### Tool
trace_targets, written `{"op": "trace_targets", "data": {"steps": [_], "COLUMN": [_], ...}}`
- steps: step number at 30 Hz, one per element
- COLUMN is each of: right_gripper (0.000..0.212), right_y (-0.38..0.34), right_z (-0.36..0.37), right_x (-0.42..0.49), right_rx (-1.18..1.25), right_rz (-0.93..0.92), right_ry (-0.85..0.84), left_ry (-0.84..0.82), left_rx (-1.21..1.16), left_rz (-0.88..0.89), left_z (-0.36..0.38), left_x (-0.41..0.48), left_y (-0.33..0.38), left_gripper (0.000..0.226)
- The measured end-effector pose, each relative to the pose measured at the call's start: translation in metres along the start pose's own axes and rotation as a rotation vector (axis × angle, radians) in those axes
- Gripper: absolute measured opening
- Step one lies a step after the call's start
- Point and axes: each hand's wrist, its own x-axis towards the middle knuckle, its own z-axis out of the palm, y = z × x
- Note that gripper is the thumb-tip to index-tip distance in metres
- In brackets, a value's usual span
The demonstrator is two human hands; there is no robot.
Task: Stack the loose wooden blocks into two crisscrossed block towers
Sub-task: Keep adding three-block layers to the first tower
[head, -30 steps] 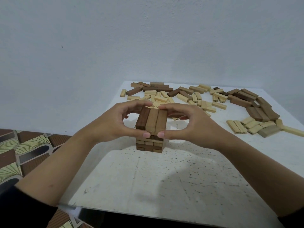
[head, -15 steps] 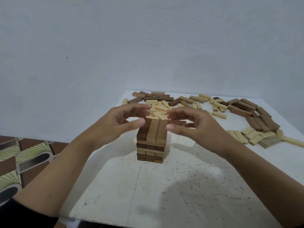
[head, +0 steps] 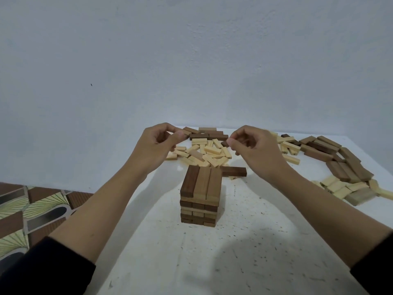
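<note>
Fingers (head: 179, 136) of my left hand (head: 157, 145) and right hand (head: 253, 147) curl, thumbs near forefingers; whether they pinch anything, I cannot tell. Loose blocks (head: 210, 152) lie under them, the tower (head: 201, 194) nearer me.

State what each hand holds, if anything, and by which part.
It cannot be told. The left hand and right hand curl their fingertips at the ends of loose brown blocks, but a grip is unclear. The tower stands unheld.
</note>
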Motion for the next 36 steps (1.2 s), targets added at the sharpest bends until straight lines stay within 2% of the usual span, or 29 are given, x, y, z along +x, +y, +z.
{"op": "trace_targets", "data": {"steps": [3, 5, 8, 11, 19, 23, 28, 31, 36], "right_gripper": [0.008, 0.008, 0.008, 0.007, 0.027, 0.024, 0.016, 0.017, 0.017], "right_y": [0.010, 0.018, 0.029, 0.044, 0.068, 0.077, 0.084, 0.085, 0.084], "right_z": [0.006, 0.013, 0.023, 0.034, 0.074, 0.087, 0.090, 0.090, 0.090], "right_x": [0.020, 0.035, 0.060, 0.083, 0.141, 0.151, 0.158, 0.160, 0.158], "right_rx": [-0.096, -0.170, -0.273, -0.352, -0.651, -0.753, -0.772, -0.760, -0.727], "right_rz": [-0.007, -0.010, -0.017, -0.045, -0.168, -0.237, -0.243, -0.217, -0.205], "right_ry": [-0.012, -0.034, -0.077, -0.114, -0.291, -0.360, -0.371, -0.378, -0.378], "left_ry": [0.026, 0.038, 0.045, 0.031, -0.011, 0.001, 0.025, 0.046, 0.037], "left_rx": [0.136, 0.307, 0.596, 0.751, 0.836, 0.860, 0.849, 0.838, 0.710], "left_rz": [-0.053, -0.078, -0.079, -0.049, -0.027, -0.025, -0.010, -0.014, -0.075], "left_z": [0.002, 0.005, 0.014, 0.022, 0.032, 0.033, 0.031, 0.029, 0.030], "left_x": [0.032, 0.053, 0.075, 0.089, 0.113, 0.117, 0.120, 0.118, 0.111], "left_y": [-0.024, -0.043, -0.066, -0.080, -0.094, -0.096, -0.097, -0.089, -0.070], "left_gripper": [0.014, 0.014, 0.023, 0.030, 0.028, 0.030, 0.029, 0.018, 0.014]}}
